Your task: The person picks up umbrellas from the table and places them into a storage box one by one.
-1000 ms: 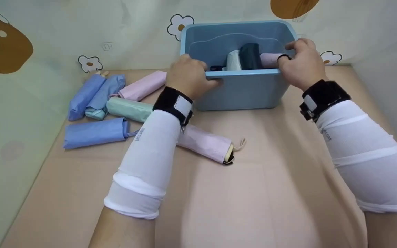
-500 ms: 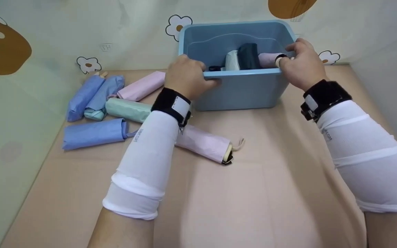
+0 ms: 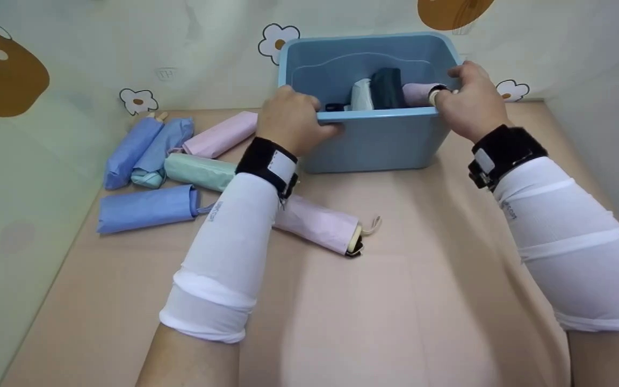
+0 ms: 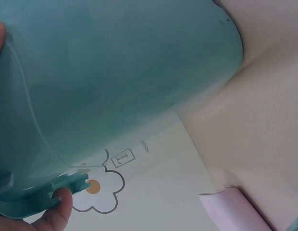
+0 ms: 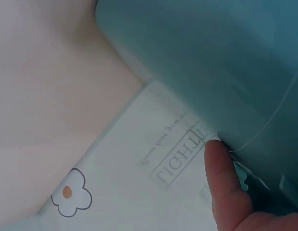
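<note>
A blue plastic bin (image 3: 374,141) stands against the back wall in the head view. My left hand (image 3: 292,119) grips its front left corner, thumb along the front and fingers curled over the rim. On the right side, my right hand (image 3: 470,102) holds the opposite rim, thumb near the front corner. Inside lie a pale folded umbrella (image 3: 361,95), a dark green one (image 3: 387,88) and a lilac one (image 3: 417,94). A left fingertip (image 4: 63,204) hooks under the rim in the left wrist view. One right finger (image 5: 222,166) lies against the bin's outside in the right wrist view.
Left of the bin lie several folded umbrellas: two blue ones (image 3: 132,153) side by side, a pink one (image 3: 222,135), a mint one (image 3: 201,171) and another blue one (image 3: 147,209). A light pink umbrella (image 3: 320,226) lies in front, partly behind my left forearm.
Both hands keep their hold on the bin, which stays in place. The head view has shifted very slightly. A little more of the lilac umbrella's pale end shows beside my right thumb.
</note>
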A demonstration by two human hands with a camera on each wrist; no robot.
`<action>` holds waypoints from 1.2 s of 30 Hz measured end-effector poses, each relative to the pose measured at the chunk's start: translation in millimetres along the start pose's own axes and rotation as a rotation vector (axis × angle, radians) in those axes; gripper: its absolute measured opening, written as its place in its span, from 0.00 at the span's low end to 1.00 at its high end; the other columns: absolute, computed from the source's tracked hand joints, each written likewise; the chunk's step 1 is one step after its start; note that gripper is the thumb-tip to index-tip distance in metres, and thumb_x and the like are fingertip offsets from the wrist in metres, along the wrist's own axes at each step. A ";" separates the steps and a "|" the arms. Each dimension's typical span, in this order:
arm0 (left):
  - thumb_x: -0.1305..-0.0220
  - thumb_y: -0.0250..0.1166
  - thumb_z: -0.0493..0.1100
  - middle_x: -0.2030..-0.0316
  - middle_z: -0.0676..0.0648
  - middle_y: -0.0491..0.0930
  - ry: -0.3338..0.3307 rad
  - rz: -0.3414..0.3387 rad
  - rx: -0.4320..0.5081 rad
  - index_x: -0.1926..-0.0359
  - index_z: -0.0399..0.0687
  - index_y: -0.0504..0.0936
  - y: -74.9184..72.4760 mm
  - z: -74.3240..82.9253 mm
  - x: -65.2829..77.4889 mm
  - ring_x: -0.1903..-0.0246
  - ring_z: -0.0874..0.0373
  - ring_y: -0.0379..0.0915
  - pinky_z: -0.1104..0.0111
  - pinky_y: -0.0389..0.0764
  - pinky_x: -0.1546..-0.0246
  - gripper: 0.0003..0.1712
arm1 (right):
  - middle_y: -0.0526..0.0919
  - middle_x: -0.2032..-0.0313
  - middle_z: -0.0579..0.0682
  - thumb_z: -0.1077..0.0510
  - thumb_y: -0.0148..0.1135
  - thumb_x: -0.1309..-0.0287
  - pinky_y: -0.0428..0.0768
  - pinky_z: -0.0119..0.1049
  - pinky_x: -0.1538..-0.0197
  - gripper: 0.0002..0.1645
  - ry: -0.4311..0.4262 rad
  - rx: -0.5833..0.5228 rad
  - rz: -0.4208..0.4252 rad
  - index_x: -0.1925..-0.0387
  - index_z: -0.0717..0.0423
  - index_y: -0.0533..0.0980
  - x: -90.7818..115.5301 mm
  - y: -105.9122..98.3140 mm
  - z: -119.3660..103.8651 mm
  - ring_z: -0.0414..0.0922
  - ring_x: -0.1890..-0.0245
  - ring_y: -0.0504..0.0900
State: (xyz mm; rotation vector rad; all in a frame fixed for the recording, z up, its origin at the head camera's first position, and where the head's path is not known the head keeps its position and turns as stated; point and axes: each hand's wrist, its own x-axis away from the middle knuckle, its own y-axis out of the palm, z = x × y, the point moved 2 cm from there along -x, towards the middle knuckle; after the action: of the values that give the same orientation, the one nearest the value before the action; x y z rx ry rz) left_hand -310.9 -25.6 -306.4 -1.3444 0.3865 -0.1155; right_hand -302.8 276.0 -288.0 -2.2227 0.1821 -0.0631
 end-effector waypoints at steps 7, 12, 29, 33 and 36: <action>0.36 0.66 0.72 0.68 0.47 0.83 -0.006 -0.006 0.002 0.64 0.49 0.87 -2.8 2.0 0.4 0.54 0.48 0.73 0.55 0.77 0.54 0.30 | 0.44 0.15 0.53 0.45 0.46 0.27 0.54 0.53 0.18 0.42 0.007 -0.007 0.000 0.19 0.60 0.56 1.7 -3.1 -1.1 0.53 0.16 0.48; 0.35 0.66 0.71 0.69 0.47 0.83 -0.004 -0.007 0.004 0.65 0.49 0.87 -4.4 2.8 1.2 0.55 0.49 0.72 0.55 0.76 0.54 0.29 | 0.42 0.15 0.51 0.44 0.47 0.26 0.55 0.56 0.18 0.42 0.023 -0.014 -0.011 0.19 0.59 0.55 1.8 -4.2 -2.7 0.54 0.15 0.47; 0.36 0.69 0.65 0.68 0.47 0.81 0.010 0.008 0.155 0.71 0.48 0.81 -3.6 -4.3 -0.1 0.54 0.49 0.71 0.57 0.73 0.54 0.25 | 0.54 0.17 0.54 0.41 0.47 0.27 0.62 0.57 0.21 0.43 0.030 -0.005 -0.024 0.19 0.58 0.56 0.7 -4.6 -2.5 0.55 0.20 0.60; 0.37 0.71 0.61 0.61 0.48 0.80 0.018 0.029 0.252 0.70 0.48 0.80 -3.2 -8.5 1.7 0.52 0.50 0.70 0.57 0.73 0.50 0.22 | 0.52 0.17 0.53 0.41 0.48 0.27 0.62 0.58 0.21 0.44 0.055 -0.015 -0.041 0.19 0.57 0.55 0.5 -2.7 -1.5 0.55 0.19 0.59; 0.37 0.72 0.60 0.49 0.48 0.79 0.012 0.054 0.296 0.65 0.49 0.83 -1.7 -12.5 5.4 0.45 0.50 0.70 0.55 0.70 0.39 0.19 | 0.48 0.16 0.52 0.40 0.48 0.27 0.62 0.58 0.21 0.45 0.067 -0.021 -0.053 0.18 0.57 0.54 0.8 -1.3 -1.4 0.55 0.18 0.56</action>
State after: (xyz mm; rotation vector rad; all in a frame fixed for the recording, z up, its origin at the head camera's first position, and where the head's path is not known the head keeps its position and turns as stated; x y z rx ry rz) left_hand -309.9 -39.1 -308.0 -1.0411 0.3988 -0.1311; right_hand -302.0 275.6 -286.2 -2.2477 0.1610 -0.1659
